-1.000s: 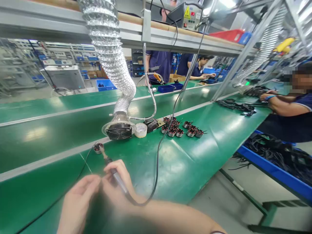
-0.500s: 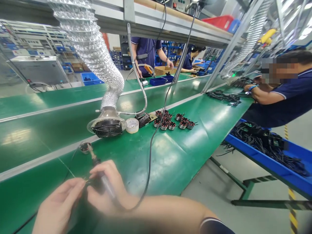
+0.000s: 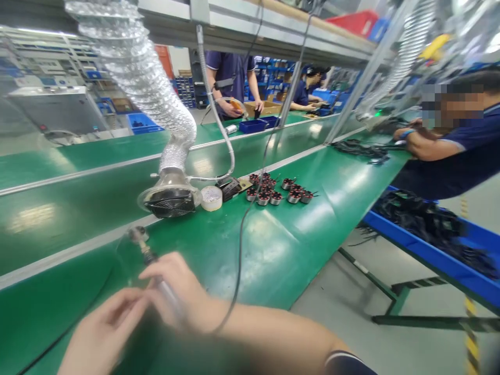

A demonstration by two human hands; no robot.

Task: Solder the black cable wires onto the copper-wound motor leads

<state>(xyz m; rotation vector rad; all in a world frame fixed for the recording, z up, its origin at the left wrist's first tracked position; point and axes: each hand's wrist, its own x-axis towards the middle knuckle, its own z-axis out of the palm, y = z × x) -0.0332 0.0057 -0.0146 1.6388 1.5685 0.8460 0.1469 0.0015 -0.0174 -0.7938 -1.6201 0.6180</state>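
My right hand (image 3: 177, 289) is wrapped round the handle of a soldering iron (image 3: 147, 255), its tip pointing away from me. The tip reaches a small round motor (image 3: 136, 233) on the green bench; whether the two touch is blurred. Close against the right hand's fingers, my left hand (image 3: 107, 325) is closed in a pinch, and what it pinches is hidden. A black cable (image 3: 74, 328) runs over the bench past the left hand. Beyond the motor stand a fume extractor fan (image 3: 172, 202) and a white round tub (image 3: 211, 199).
Several motors (image 3: 273, 191) sit in a group beside a dark stand (image 3: 229, 188). A hanging cable (image 3: 240, 250) crosses the view to my right arm. Blue trays of black cables (image 3: 425, 224) stand at right, near a co-worker (image 3: 464, 140). Other people work across the bench.
My left hand has moved slightly right, up against the right hand. The soldering iron and motor have shifted only a little. Across the bench, a person's hands have moved.
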